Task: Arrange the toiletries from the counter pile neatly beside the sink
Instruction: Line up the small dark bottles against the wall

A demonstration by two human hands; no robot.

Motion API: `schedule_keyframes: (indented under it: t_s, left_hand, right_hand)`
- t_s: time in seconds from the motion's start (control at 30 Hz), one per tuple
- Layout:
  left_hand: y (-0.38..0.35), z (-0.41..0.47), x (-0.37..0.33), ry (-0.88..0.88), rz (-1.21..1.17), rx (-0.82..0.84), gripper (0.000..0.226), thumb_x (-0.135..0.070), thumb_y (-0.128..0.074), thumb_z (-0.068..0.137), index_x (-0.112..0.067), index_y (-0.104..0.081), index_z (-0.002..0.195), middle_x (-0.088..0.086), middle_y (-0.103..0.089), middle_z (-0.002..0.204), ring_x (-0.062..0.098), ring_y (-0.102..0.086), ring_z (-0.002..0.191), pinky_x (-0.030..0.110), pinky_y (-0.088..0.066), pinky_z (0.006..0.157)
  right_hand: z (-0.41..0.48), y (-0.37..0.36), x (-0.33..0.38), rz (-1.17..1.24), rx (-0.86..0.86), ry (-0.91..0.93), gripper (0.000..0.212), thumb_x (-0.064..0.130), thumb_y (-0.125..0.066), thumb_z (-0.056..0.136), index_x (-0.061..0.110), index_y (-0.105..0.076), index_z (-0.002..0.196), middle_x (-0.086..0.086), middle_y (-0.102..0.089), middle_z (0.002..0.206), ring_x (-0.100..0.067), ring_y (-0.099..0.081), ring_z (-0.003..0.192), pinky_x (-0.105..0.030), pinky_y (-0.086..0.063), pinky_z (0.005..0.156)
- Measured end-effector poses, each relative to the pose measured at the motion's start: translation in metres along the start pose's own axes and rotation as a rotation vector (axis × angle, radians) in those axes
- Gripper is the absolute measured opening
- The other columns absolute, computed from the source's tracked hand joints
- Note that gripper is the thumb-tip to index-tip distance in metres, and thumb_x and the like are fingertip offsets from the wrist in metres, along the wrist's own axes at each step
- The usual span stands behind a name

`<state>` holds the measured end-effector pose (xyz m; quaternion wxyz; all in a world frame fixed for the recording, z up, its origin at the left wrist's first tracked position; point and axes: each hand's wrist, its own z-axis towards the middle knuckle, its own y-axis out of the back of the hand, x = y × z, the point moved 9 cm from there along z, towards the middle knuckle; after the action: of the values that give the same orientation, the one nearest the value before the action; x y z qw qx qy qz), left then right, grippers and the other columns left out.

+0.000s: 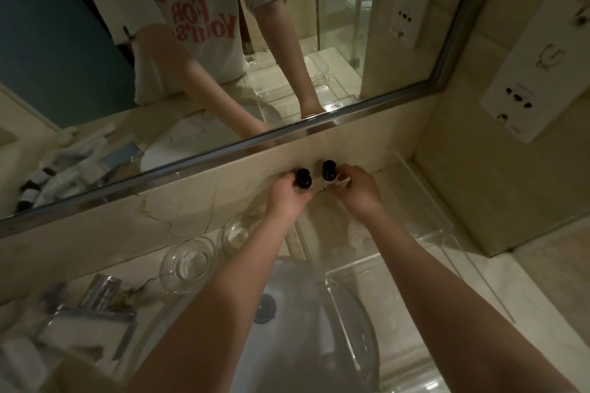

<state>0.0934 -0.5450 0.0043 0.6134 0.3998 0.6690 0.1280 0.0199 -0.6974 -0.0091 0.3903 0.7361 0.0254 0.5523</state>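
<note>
Black-capped bottles stand side by side against the desk's back wall: left hand [289,193] clamped round one bottle [303,179], right hand [354,190] pinching the other bottle [329,173].

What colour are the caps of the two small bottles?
Black caps, on both bottles; the head view shows it best.

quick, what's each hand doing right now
Left hand: closed on the left black-capped bottle, upright at the back wall.
Right hand: fingers closed on the right black-capped bottle, also upright.
</note>
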Motion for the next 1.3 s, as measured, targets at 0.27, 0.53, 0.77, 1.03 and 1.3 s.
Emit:
schedule_keyframes:
  t_s: [0.27,0.53,0.77,1.03,1.3]
  left_hand:
    - [-0.026,0.005,-0.030,-0.074,-0.069,0.015,0.036,-0.020,-0.074,0.078,-0.008,-0.065,0.110,0.010,-0.068,0.109,0.027,-0.065,0.096,0.027,-0.048,0.082]
    - [-0.062,0.013,-0.050,-0.091,-0.045,0.061,0.030,-0.023,-0.072,0.078,-0.006,-0.063,0.102,0.011,-0.066,0.104,0.029,-0.062,0.092,0.026,-0.041,0.073]
    - [-0.080,0.017,-0.069,-0.153,-0.039,0.042,0.028,-0.016,-0.073,0.076,-0.005,-0.065,0.100,0.013,-0.067,0.102,0.030,-0.064,0.092,0.035,-0.052,0.082]
    - [-0.091,0.019,-0.063,-0.086,-0.055,0.007,0.019,-0.013,-0.068,0.080,-0.003,-0.066,0.095,0.013,-0.065,0.102,0.027,-0.063,0.091,0.024,-0.038,0.069]
    - [-0.104,0.022,-0.079,-0.076,-0.151,0.021,0.015,-0.010,-0.066,0.077,0.000,-0.067,0.088,0.021,-0.068,0.096,0.034,-0.065,0.090,0.034,-0.049,0.075]
  right_hand:
    - [0.015,0.055,-0.037,0.114,-0.154,-0.044,0.025,0.013,-0.073,0.078,0.010,-0.064,0.101,-0.002,-0.060,0.094,-0.021,-0.057,0.083,-0.013,-0.035,0.058]
    - [0.020,0.087,-0.065,0.337,-0.144,-0.096,0.019,0.017,-0.065,0.086,0.002,-0.061,0.097,-0.006,-0.064,0.090,-0.015,-0.059,0.078,-0.021,-0.044,0.064]
    - [0.026,0.082,-0.070,0.143,-0.103,-0.091,0.034,0.019,-0.067,0.080,0.012,-0.059,0.112,0.000,-0.055,0.103,-0.015,-0.053,0.093,-0.030,-0.044,0.084]
    - [0.027,0.085,-0.073,0.128,-0.222,-0.093,0.014,0.017,-0.065,0.078,0.012,-0.061,0.091,-0.022,-0.060,0.100,-0.035,-0.059,0.089,-0.045,-0.049,0.082]
    - [0.031,0.090,-0.087,0.151,-0.235,-0.105,0.017,0.012,-0.065,0.080,0.010,-0.063,0.097,-0.012,-0.058,0.100,-0.024,-0.058,0.085,-0.026,-0.041,0.070]
